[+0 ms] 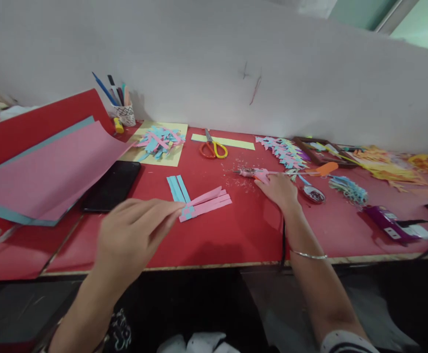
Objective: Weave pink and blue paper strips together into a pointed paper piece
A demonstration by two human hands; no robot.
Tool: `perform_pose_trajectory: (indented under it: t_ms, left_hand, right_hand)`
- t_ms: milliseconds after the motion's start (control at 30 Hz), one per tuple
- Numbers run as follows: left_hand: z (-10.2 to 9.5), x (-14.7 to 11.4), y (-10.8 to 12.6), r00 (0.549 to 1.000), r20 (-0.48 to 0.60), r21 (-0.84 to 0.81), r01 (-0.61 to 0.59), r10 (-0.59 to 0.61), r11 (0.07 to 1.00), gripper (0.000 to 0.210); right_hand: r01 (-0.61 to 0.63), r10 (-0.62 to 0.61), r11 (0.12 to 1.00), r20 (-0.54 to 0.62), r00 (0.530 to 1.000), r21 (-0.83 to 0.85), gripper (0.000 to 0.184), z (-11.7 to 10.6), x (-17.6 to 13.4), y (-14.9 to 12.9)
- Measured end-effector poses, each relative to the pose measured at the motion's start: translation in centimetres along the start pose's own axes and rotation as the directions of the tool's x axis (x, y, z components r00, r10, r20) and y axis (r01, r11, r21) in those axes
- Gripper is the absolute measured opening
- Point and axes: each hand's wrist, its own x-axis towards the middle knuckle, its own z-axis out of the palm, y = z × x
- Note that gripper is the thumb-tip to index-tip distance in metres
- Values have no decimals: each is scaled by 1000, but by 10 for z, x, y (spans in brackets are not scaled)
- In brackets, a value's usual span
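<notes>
My left hand (133,235) is closed in a pinch at the left end of the woven paper strips (189,213). A small pink and blue checkered patch shows just past the fingertips. From it, pink strips (214,202) fan to the right, one raised above the others, and blue strips (178,188) point away toward the wall. My right hand (280,192) is closed around the handle of a pink glue gun (253,172), low over the table with its nozzle pointing left. A black cord hangs below this hand. Part of the handle is hidden by the fingers.
Scissors (213,148) lie over a yellow strip near the wall. Cut strips (160,140) are heaped on yellow paper. A black phone (113,186) and large pink paper (52,171) are at left. Woven chains (282,151), a spoon (313,193) and a purple device (390,223) lie right.
</notes>
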Motion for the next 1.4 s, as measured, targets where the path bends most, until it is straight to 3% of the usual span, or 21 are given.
perform_pose_trajectory:
  t_ms: [67,100,133,200,267,333,500,633,767,1033,1233,1400]
  left_hand:
    - [21,16,-7,995,95,57,-27,21,998,36]
    - [31,18,-11,989,144,90,-43,30,995,40]
    - [39,19,-15,980,196,124,-50,24,991,44]
    - [51,17,-22,956,288,136,-98,55,986,45]
    - [58,17,-26,933,341,103,-156,113,982,39]
    - [62,19,-28,919,361,70,-198,160,978,43]
    - [67,23,-33,888,401,15,-251,224,968,52]
    - [65,22,-35,874,417,-3,-273,249,962,53]
    - [63,23,-34,867,427,-5,-283,258,959,54]
    - [61,24,-31,866,435,-2,-272,246,962,52]
    - [62,24,-31,876,426,2,-252,227,968,61]
    - [62,23,-32,882,423,2,-228,206,974,60]
  right_hand:
    - [65,-63,998,-85,994,22,33,-10,-5,-10]
    - [171,-162,982,-107,981,77,30,-14,-6,-18]
    - [321,-305,934,-115,945,155,27,-16,-8,-26]
    - [587,-583,752,-113,805,299,24,-17,-8,-46]
    - [676,-706,644,-61,705,359,24,-13,-8,-64]
    - [671,-728,644,26,685,369,22,-7,-7,-78]
    - [618,-704,684,131,698,388,13,0,-4,-88]
    - [616,-703,665,75,707,423,15,0,-1,-84]
    - [584,-644,707,22,764,400,19,2,-2,-78]
    - [552,-575,754,-48,817,355,18,8,-9,-65]
    - [550,-543,775,-117,832,311,21,14,-11,-63]
    - [541,-540,796,-87,837,271,21,15,-13,-64]
